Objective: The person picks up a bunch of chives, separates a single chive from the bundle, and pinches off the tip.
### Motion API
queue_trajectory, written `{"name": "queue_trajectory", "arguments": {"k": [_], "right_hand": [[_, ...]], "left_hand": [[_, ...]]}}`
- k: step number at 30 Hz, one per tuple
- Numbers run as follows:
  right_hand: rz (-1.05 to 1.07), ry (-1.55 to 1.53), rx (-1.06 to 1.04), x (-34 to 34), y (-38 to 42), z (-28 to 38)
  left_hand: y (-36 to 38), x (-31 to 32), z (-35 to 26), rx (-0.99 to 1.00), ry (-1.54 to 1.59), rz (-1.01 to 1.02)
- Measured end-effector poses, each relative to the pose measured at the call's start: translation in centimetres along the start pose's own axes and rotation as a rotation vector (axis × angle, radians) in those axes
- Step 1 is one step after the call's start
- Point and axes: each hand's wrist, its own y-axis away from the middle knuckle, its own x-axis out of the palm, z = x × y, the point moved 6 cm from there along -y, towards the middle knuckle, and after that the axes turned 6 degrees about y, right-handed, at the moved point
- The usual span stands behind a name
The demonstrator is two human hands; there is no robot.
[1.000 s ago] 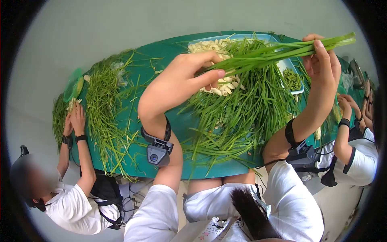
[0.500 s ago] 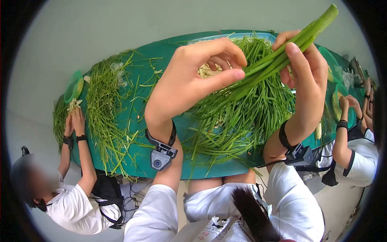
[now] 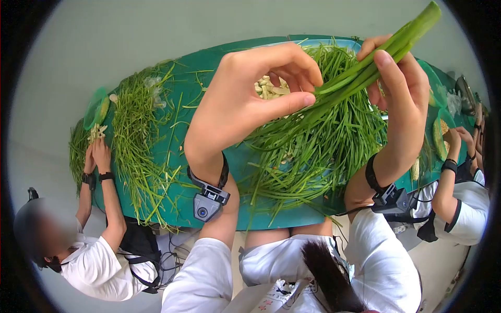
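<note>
My right hand (image 3: 399, 86) grips a thick green stalk (image 3: 407, 39) that splits into long flat leaves, held up at a slant above the table. Its thumb lies on the near side, with fingers wrapped behind. My left hand (image 3: 261, 86) is curled in a pinch at the lower leaves of the same stalk, thumb tip and forefinger at their edge. Below both hands spreads a large heap of long green leaves (image 3: 318, 141). Through the curl of my left hand, pale chopped-looking pieces (image 3: 272, 88) show. A light-blue tray rim (image 3: 334, 43) shows behind the heap.
On the green table (image 3: 180, 112) lies another leaf pile (image 3: 133, 120), left. A co-worker's hands (image 3: 96, 154) hold pale pieces near a green basket (image 3: 96, 107). At right, another person's hands (image 3: 459, 136) work by a green basket (image 3: 441, 133). Both my wrists carry strapped devices (image 3: 209, 204).
My right hand and the stalk have shifted slightly up and right. My left hand keeps nearly the same pinch. The person at right has moved their hands slightly.
</note>
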Motion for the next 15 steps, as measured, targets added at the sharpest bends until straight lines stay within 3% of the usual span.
{"name": "queue_trajectory", "arguments": {"k": [15], "right_hand": [[0.026,0.025,0.021,0.19,-0.02,0.18]], "left_hand": [[-0.04,0.06,-0.85,0.063,-0.013,-0.018]]}}
